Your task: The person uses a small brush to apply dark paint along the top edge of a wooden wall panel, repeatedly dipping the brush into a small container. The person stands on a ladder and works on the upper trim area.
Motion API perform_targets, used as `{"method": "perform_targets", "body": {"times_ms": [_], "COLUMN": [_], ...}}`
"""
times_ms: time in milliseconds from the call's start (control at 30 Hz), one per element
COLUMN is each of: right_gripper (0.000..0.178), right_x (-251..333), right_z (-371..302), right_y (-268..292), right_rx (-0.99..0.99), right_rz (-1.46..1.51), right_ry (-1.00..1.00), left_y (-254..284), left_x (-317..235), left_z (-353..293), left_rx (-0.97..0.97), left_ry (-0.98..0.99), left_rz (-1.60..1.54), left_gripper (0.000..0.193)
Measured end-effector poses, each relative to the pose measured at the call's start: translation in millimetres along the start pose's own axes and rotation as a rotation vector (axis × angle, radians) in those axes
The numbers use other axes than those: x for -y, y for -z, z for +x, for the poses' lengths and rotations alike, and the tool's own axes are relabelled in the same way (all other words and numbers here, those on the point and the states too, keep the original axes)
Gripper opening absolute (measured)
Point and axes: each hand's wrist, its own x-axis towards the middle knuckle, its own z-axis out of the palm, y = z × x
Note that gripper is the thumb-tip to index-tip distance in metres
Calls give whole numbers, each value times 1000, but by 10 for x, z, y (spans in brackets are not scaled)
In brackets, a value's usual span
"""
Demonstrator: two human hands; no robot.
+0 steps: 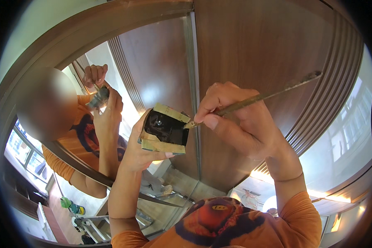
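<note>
Holds the right hand [248, 124] up close to the camera, pinched nearly closed. Faces a tall brown wood panel [252, 45], with a mirror [161, 53] to the left reflecting both hands. Wears an orange shirt [304, 215]. Curls the left hand [133, 155] halfway round a small container [163, 146], left of the right hand, with pale yellow edges and glossy dark contents [167, 128]. Pinches a slim brush [273, 91] in the right hand, pale tip at the container's right rim.

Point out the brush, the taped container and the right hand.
Brush [273, 92]: head view, on the bare stretch of handle.
Taped container [163, 146]: head view, on its lower taped rim.
Right hand [244, 124]: head view, on the hand's middle.
</note>
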Motion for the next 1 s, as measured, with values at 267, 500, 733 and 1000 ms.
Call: {"method": "perform_targets", "body": {"times_ms": [267, 500, 733, 1000], "right_gripper": [9, 11, 10, 9], "right_x": [-113, -120, -183, -207], "right_z": [29, -42, -28, -46], "right_y": [-33, 3, 3, -9], "right_rx": [3, -9, 24, 27], "right_rz": [-27, 98, -9, 51], "right_ry": [113, -118, 17, -78], "left_y": [-21, -24, -20, 19], "left_x": [4, 21, 18, 12], "left_z": [16, 14, 16, 31], "left_rx": [-19, -62, -57, -46], "left_ry": [18, 44, 35, 34], "left_rz": [8, -17, 8, 30], "left_gripper": [90, 90, 88, 91]}}
